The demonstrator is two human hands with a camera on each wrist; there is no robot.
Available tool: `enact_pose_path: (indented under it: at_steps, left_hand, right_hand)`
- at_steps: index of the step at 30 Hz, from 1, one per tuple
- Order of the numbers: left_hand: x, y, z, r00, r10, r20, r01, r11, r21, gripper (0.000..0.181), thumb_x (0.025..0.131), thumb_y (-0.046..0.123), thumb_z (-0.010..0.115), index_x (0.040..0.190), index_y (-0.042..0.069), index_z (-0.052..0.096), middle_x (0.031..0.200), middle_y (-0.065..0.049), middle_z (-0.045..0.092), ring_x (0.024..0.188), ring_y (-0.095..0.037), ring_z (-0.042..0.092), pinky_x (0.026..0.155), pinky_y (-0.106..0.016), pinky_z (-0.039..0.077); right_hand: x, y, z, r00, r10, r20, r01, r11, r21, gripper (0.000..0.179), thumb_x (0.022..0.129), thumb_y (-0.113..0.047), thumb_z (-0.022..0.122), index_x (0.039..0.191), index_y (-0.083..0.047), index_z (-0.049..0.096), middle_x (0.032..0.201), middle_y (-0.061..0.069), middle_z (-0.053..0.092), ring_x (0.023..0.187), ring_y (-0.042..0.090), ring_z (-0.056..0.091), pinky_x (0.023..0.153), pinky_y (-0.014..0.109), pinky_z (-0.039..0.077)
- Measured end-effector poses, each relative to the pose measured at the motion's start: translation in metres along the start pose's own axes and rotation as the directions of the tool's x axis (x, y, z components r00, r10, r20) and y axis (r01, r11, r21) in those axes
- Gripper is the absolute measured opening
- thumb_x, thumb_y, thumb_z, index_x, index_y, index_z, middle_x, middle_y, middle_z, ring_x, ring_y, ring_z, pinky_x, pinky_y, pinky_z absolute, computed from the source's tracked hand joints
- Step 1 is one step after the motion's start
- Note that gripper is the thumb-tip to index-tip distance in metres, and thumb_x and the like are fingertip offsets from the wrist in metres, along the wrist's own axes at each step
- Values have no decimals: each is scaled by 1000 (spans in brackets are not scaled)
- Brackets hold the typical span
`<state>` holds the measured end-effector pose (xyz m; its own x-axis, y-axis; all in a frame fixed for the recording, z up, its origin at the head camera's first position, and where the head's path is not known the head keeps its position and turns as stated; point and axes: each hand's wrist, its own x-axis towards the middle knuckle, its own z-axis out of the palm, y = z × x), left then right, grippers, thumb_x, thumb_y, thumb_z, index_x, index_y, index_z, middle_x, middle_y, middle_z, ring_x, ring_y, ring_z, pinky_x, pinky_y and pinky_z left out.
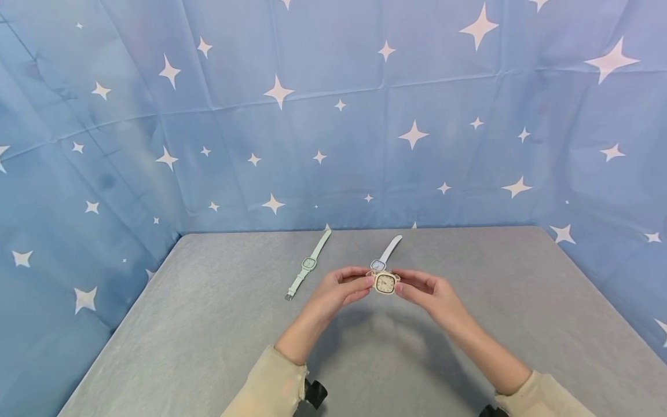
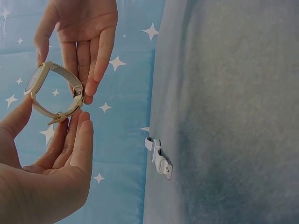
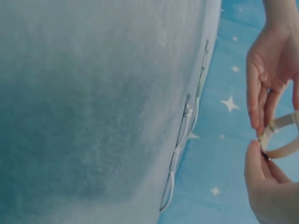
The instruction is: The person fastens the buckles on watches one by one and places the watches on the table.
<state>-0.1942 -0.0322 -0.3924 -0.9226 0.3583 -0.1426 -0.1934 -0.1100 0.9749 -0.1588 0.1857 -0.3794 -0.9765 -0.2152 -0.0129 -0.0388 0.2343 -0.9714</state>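
A cream wristwatch (image 1: 385,283) is held up above the table between both hands, its dial toward the head camera. My left hand (image 1: 341,286) pinches it on one side, thumb at the case and fingertips at the back of the strap. From the other side my right hand (image 1: 429,295) grips it the same way. In the left wrist view the strap (image 2: 71,80) curves into a ring, with the buckle end (image 2: 60,117) near the left fingertips. Just behind the held watch, a white wristwatch (image 1: 388,250) lies on the table, partly hidden by it.
A pale green wristwatch (image 1: 309,264) lies stretched out on the grey table (image 1: 208,336), left of the white one. Beyond the table's back edge hangs a blue curtain (image 1: 333,127) with white stars, which also runs along the sides.
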Motion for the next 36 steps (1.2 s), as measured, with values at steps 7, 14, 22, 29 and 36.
enact_pose_path:
  at_steps: [7, 14, 22, 29, 36]
  left_hand:
    - [6, 5, 3, 1000, -10, -11, 11, 999, 44, 41, 93, 19, 70, 127, -1, 63, 121, -12, 68, 100, -8, 68, 97, -30, 55]
    - [11, 9, 4, 1000, -13, -17, 14, 999, 52, 40, 93, 19, 69, 127, -2, 63, 122, -13, 67, 100, -9, 68, 99, -33, 54]
    - [16, 10, 5, 1000, -3, -1, 3, 998, 60, 39, 95, 19, 68, 127, -1, 62, 122, -13, 67, 102, -10, 68, 99, -32, 54]
    - [21, 11, 6, 1000, -3, 12, 1, 996, 95, 38, 95, 19, 68, 127, -1, 63, 125, -13, 66, 107, -13, 68, 104, -38, 51]
    - [29, 7, 8, 1000, 15, 26, -19, 989, 149, 37, 95, 14, 67, 127, -3, 62, 125, -18, 67, 104, -11, 67, 103, -38, 52]
  right_hand:
    - [4, -2, -7, 1000, 0, 19, 1, 1000, -10, 52, 98, -26, 62, 141, 2, 52, 134, 21, 63, 104, -5, 66, 94, 17, 53]
    - [10, -4, -12, 1000, -6, 24, 6, 1000, -17, 52, 98, -26, 63, 140, 3, 53, 134, 21, 63, 103, -6, 66, 97, 23, 54]
    - [13, -5, -15, 1000, 10, 16, -9, 998, -68, 51, 99, -30, 62, 140, -1, 54, 135, 17, 63, 107, -3, 64, 98, 23, 52]
    - [16, -6, -17, 1000, 8, -18, -10, 994, -112, 51, 99, -30, 62, 140, -2, 55, 137, 16, 62, 107, -5, 62, 99, 28, 52]
    - [20, -1, -22, 1000, 2, -12, -4, 994, -107, 50, 97, -27, 65, 138, 1, 56, 136, 18, 62, 104, -11, 61, 91, 16, 48]
